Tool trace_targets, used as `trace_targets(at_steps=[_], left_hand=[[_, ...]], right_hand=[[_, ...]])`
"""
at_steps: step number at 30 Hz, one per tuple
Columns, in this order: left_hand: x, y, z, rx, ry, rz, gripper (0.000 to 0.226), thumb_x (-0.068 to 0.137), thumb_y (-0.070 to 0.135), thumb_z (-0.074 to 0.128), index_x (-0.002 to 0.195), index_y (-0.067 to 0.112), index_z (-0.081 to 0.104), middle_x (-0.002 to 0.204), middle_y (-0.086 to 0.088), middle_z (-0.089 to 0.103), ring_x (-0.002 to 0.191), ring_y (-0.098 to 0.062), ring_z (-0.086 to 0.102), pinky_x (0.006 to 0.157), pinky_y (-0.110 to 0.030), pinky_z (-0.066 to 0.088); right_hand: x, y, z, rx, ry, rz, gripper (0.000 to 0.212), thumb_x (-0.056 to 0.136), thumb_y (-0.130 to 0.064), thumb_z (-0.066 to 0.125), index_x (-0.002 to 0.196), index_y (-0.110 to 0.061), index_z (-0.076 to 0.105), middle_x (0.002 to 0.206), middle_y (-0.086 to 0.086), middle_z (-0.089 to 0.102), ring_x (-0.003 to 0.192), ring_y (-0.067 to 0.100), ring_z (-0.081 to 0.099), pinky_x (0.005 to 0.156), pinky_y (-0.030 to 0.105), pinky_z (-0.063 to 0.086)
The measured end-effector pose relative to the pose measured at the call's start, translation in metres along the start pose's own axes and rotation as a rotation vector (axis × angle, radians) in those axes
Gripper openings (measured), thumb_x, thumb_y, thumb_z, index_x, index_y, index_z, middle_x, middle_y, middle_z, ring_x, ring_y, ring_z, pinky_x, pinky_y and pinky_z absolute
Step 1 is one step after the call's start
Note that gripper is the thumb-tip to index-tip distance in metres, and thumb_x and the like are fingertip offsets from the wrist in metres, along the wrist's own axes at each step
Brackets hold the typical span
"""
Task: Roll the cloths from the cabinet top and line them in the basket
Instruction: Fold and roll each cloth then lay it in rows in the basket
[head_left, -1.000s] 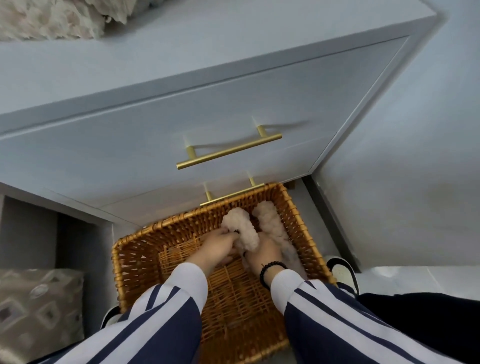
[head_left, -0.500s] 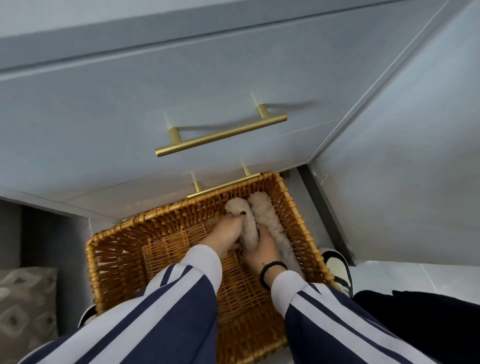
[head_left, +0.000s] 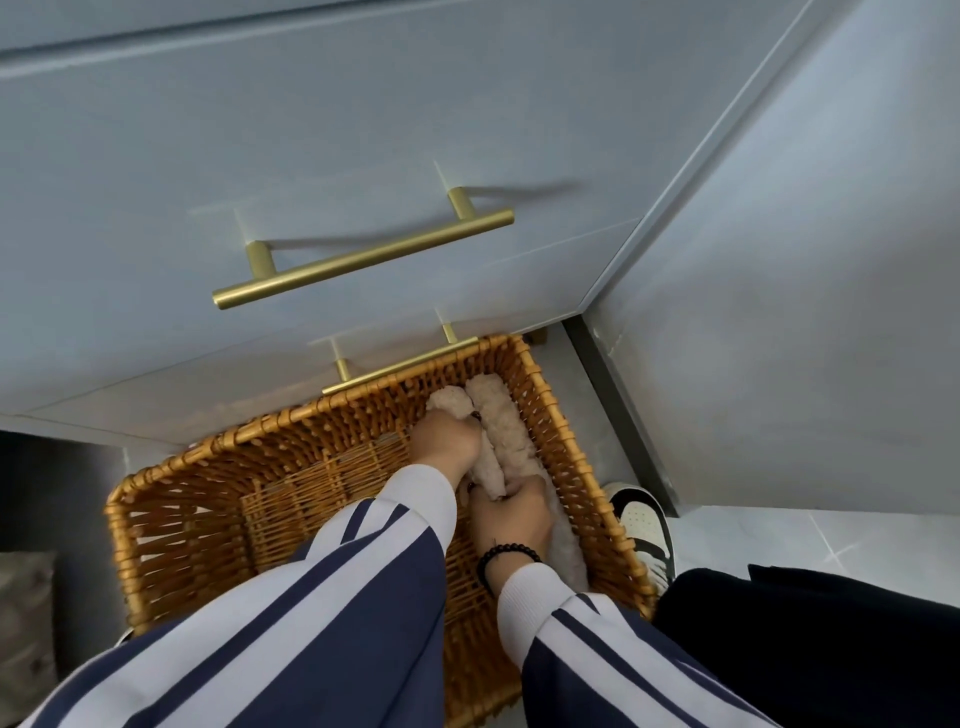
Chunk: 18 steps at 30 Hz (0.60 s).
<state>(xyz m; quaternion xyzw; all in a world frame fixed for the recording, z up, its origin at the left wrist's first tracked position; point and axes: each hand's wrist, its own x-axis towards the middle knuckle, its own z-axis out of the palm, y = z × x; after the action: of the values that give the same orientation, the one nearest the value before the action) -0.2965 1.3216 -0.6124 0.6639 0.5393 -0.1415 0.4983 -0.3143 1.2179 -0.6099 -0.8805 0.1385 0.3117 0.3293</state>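
Observation:
A wicker basket (head_left: 171, 525) stands on the floor against the cabinet. Two cream fluffy rolled cloths lie side by side along its right wall. The right-hand roll (head_left: 506, 431) lies against the wall. The left-hand roll (head_left: 449, 401) sits beside it, held at both ends. My left hand (head_left: 447, 441) grips its far part and my right hand (head_left: 514, 517) grips its near end. The middle of that roll is mostly hidden by my hands. The cabinet top is out of view.
Grey cabinet drawers with brass bar handles (head_left: 363, 257) rise just behind the basket. A grey wall (head_left: 779, 364) closes the right side. My shoe (head_left: 644, 525) stands right of the basket on the tiled floor. The basket's left half shows bare weave.
Both hands have lowered the held roll down beside the other roll, pressing it closer. The view tilted down, so the cabinet top and its cloth pile left the frame.

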Motion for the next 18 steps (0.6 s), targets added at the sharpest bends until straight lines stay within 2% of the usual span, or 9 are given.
trace_targets(at_steps=[3,7,9,12,15,18], left_hand=[[0.003,0.002,0.005,0.063,-0.001,-0.007,0.034,0.099,0.026,0.042,0.112,0.001,0.061,0.115,-0.018,0.062,0.104,-0.032,0.06,0.074,-0.027,0.045],[0.007,0.007,0.009,0.115,-0.053,0.005,0.034,0.1,0.025,0.039,0.114,0.001,0.058,0.118,-0.019,0.06,0.105,-0.031,0.058,0.071,-0.027,0.041],[0.009,0.008,0.008,0.131,-0.064,0.003,0.033,0.1,0.024,0.038,0.116,0.001,0.057,0.12,-0.019,0.059,0.106,-0.03,0.058,0.071,-0.027,0.041],[0.011,0.01,0.01,0.086,-0.082,-0.043,0.042,0.099,0.025,0.04,0.132,0.0,0.047,0.13,-0.02,0.052,0.113,-0.031,0.055,0.078,-0.029,0.045],[0.007,0.008,0.013,-0.02,-0.095,-0.074,0.045,0.095,0.022,0.043,0.132,-0.004,0.045,0.128,-0.021,0.055,0.111,-0.033,0.056,0.086,-0.033,0.048],[0.002,0.005,0.014,-0.082,-0.081,-0.085,0.049,0.09,0.019,0.045,0.133,-0.005,0.046,0.127,-0.023,0.056,0.111,-0.034,0.056,0.092,-0.038,0.048]], right_hand=[[0.003,0.0,-0.003,-0.009,-0.012,-0.014,0.018,0.085,-0.025,0.059,0.084,-0.016,0.044,0.076,0.001,0.055,0.062,0.011,0.048,0.046,0.021,0.031],[0.003,0.004,-0.003,-0.033,-0.049,-0.024,0.018,0.087,-0.027,0.057,0.096,-0.016,0.045,0.084,0.005,0.06,0.071,0.02,0.057,0.057,0.026,0.043],[0.003,0.006,-0.003,-0.051,-0.07,-0.038,0.018,0.088,-0.027,0.056,0.097,-0.016,0.044,0.085,0.004,0.059,0.073,0.021,0.057,0.059,0.027,0.044],[0.004,0.006,-0.004,-0.06,-0.082,-0.05,0.017,0.089,-0.026,0.054,0.098,-0.016,0.043,0.085,0.005,0.059,0.073,0.02,0.057,0.059,0.027,0.045],[0.002,0.007,-0.005,-0.074,-0.087,-0.057,0.016,0.089,-0.024,0.054,0.097,-0.016,0.043,0.084,0.005,0.059,0.07,0.019,0.056,0.058,0.027,0.045],[0.0,0.006,-0.006,-0.101,-0.088,-0.062,0.016,0.089,-0.023,0.052,0.101,-0.016,0.044,0.085,0.005,0.059,0.071,0.02,0.057,0.062,0.029,0.051]])
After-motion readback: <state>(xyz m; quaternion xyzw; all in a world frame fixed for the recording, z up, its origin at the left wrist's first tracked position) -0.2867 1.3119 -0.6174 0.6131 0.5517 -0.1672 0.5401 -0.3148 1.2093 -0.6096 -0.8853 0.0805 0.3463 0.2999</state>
